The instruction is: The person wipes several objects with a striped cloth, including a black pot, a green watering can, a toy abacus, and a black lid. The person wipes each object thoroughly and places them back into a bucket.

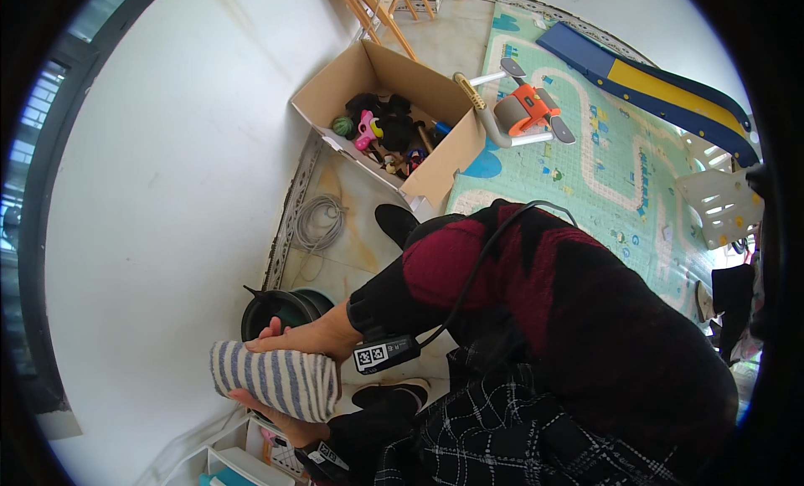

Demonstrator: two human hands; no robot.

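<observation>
A blue-and-cream striped cloth [273, 379], folded into a thick bundle, is held between my two hands. My right hand [308, 338] grips its upper side in the picture, thumb lying against the fabric. From the lower side, my left hand [286, 421] supports it, its thumb tip showing at the edge and its other fingers mostly hidden. Just past my right hand stands a dark bucket [276, 307], partly covered by that hand. A pale blue-green rim [317, 297] shows beside the bucket.
A cardboard box [446, 153] of toys stands near a coiled grey cable [319, 222]. An orange ab roller [531, 112] and a blue-yellow slide [666, 90] are on a green play mat [565, 178]. The white wall [157, 172] is close. A white rack [232, 464] stands below my left hand.
</observation>
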